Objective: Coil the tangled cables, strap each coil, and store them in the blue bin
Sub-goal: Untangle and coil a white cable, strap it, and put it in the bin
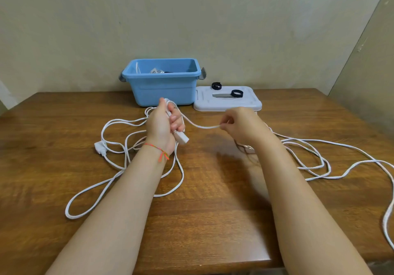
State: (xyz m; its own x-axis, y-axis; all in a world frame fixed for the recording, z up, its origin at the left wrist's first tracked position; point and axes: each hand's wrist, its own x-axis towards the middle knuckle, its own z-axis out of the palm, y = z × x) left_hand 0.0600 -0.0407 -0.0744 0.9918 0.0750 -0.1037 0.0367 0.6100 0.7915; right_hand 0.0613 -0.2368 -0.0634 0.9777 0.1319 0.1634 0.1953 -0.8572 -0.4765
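One blue bin (163, 87), far; two black straps (216, 86) on one white lid (228, 103). White cable (119, 168), possibly one, tangled across tabletop (213, 210). Left hand (164, 123) fingers clamped on plug end; right hand (238, 125) fingers pinching cable.

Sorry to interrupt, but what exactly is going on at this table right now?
A person is starting to coil a white cable. The left hand grips its plug end with a first loop, while the right hand pinches the cable stretched between them. Most of it lies loose on the wooden table. The blue bin stands open behind; two black straps wait on its lid.
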